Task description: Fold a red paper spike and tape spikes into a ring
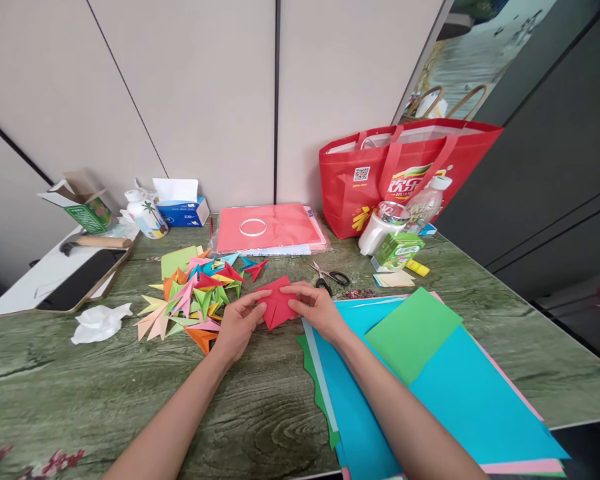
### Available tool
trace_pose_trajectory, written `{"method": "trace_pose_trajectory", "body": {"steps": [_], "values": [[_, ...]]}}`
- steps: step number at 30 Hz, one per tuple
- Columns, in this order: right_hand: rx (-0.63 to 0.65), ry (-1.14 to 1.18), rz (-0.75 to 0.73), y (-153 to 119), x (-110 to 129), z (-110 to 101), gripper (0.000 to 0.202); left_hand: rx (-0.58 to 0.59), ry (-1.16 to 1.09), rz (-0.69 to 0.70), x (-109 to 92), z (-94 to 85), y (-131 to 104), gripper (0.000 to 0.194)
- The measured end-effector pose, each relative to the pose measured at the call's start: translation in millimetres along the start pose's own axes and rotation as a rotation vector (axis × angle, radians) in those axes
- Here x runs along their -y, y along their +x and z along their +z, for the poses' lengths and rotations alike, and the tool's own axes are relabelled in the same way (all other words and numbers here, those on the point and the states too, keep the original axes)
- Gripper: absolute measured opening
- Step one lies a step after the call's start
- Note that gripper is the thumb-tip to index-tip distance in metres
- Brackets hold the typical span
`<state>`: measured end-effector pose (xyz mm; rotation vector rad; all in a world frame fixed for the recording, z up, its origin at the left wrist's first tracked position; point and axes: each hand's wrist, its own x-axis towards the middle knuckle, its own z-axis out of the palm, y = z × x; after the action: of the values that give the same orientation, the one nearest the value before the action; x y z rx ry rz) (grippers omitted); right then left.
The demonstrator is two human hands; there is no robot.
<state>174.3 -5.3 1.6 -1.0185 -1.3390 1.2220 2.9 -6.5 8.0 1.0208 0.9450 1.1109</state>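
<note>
Red paper, partly folded, is pinched by left grip and right grip over the table, between its near and far edges; folding seems in hand, the next move calling for aligned creases.

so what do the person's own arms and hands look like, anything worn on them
Both are bare: no sleeve shows on the left forearm or the right forearm, and each narrows toward the wrist. The left hand and right hand wear no gloves, and no watch, bracelet or ring can be seen. The fingernails are too small to judge.
</note>
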Motion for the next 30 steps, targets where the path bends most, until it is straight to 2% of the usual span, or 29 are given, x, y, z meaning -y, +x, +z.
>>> {"method": "trace_pose_trajectory", "body": {"steps": [7,13,16,20,30], "values": [[-0.005,0.134,0.054,-1.5,-2.7,5.0,0.03,0.1,0.0,0.004,-3.2,-0.1,-1.5,0.045],[-0.062,-0.047,-0.051,0.7,-7.3,6.4,0.029,0.058,0.03,0.021,0.5,-3.1,0.4,0.043],[-0.096,-0.123,-0.083,1.0,-9.6,8.0,0.029,0.074,0.053,0.045,2.7,-2.9,0.3,0.041],[-0.144,-0.103,-0.089,-0.4,-10.1,11.2,0.029,0.096,0.06,0.054,6.0,-1.9,-0.3,0.043],[-0.17,-0.095,-0.098,0.4,-18.0,12.6,0.027,0.081,0.084,0.032,10.7,-3.8,0.6,0.045]]}}
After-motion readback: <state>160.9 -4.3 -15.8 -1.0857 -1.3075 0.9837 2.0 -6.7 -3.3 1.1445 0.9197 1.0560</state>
